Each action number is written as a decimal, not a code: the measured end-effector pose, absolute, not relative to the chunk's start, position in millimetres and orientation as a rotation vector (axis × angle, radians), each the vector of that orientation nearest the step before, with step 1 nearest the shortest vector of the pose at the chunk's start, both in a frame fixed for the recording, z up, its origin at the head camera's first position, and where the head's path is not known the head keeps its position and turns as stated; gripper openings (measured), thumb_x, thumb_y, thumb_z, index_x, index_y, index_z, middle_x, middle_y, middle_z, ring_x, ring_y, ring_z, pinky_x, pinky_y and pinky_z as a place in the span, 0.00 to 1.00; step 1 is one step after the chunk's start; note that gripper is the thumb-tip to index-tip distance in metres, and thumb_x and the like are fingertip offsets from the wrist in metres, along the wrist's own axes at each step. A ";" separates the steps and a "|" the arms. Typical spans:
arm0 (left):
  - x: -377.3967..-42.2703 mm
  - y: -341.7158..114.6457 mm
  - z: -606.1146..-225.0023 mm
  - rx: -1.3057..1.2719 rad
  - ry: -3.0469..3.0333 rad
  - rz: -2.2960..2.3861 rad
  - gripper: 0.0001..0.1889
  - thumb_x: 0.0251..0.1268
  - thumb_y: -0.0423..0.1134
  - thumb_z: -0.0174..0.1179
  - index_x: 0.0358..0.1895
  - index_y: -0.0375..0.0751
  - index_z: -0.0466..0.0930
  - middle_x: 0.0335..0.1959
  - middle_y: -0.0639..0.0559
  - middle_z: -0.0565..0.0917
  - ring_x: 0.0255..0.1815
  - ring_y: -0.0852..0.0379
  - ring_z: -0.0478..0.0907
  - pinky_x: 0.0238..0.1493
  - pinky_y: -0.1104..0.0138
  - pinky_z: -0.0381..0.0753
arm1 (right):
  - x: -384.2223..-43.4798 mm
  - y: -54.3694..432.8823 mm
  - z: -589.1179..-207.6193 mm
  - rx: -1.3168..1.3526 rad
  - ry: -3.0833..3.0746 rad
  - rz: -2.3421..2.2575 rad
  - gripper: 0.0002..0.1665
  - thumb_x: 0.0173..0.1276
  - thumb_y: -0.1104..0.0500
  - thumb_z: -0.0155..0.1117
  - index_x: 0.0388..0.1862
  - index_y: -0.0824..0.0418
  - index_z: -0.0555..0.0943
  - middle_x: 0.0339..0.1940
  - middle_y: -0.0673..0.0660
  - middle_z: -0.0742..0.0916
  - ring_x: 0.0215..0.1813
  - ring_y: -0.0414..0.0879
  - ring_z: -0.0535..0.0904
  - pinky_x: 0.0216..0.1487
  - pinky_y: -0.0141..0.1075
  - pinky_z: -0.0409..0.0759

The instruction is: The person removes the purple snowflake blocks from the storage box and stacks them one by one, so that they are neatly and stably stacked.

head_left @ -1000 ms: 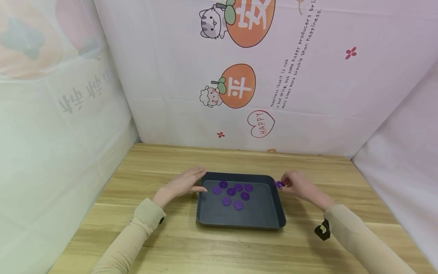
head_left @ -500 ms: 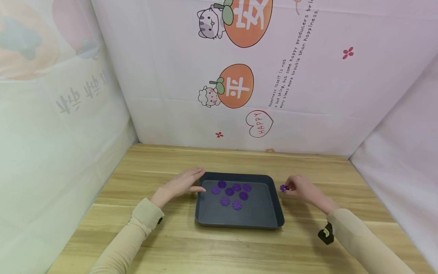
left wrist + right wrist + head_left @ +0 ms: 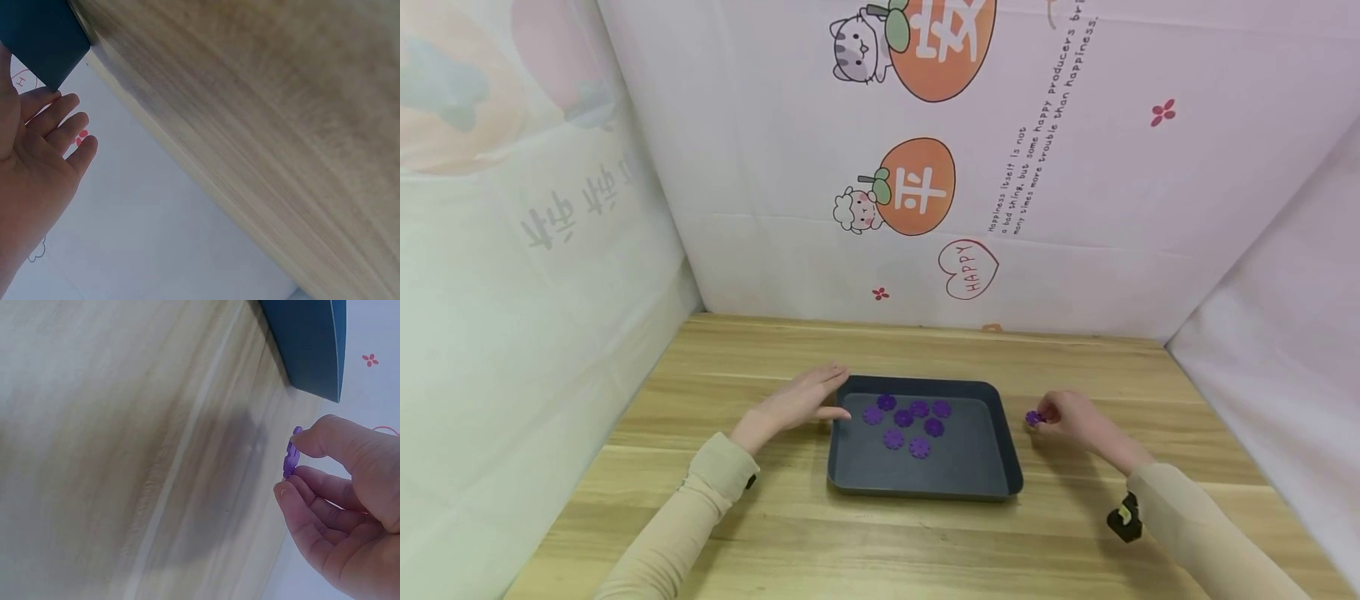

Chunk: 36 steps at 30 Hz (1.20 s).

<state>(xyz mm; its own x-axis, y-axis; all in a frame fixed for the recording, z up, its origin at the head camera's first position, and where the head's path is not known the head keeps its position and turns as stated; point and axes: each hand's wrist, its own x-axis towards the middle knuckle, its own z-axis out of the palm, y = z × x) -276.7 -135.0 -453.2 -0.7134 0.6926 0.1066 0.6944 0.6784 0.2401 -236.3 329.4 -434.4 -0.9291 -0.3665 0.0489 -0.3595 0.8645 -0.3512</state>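
Saw the left hand (image 3: 796, 404) released, fingers loosely extended beside the left wall of the dark baking tray (image 3: 970, 465); could not confirm contact. Counted 8 purple notched snowflake discs (image 3: 903, 418) inside the tray. Found 1 more snowflake disc (image 3: 292, 455) just right of the tray, pinched between thumb and fingers of the right hand (image 3: 1075, 418). Judged this disc light, stiff, somewhat slick and hardly fragile, best gripped by opposite edges. Noted a wood-grain tabletop (image 3: 850, 546) underneath, with pale cloth walls (image 3: 760, 167) on 3 sides.

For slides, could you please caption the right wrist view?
Right hand pinches a purple notched disc beside a dark rectangular tray.
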 end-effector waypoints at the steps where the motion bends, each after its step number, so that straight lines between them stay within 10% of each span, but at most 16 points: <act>1: -276.9 -135.1 -453.6 -1.187 -2.871 -0.414 0.42 0.67 0.54 0.61 0.73 0.28 0.61 0.75 0.32 0.64 0.77 0.35 0.61 0.77 0.44 0.62 | -235.9 330.2 -434.9 -0.584 3.015 -0.562 0.11 0.55 0.65 0.72 0.33 0.71 0.83 0.29 0.61 0.87 0.32 0.47 0.83 0.33 0.32 0.83; 36: -279.9 -135.9 -456.7 -1.202 -2.842 -0.392 0.41 0.66 0.55 0.61 0.73 0.28 0.62 0.74 0.32 0.66 0.76 0.35 0.62 0.77 0.45 0.64 | -234.8 346.0 -449.6 -0.451 2.972 -0.564 0.10 0.57 0.64 0.72 0.34 0.70 0.83 0.29 0.58 0.87 0.32 0.44 0.81 0.32 0.34 0.82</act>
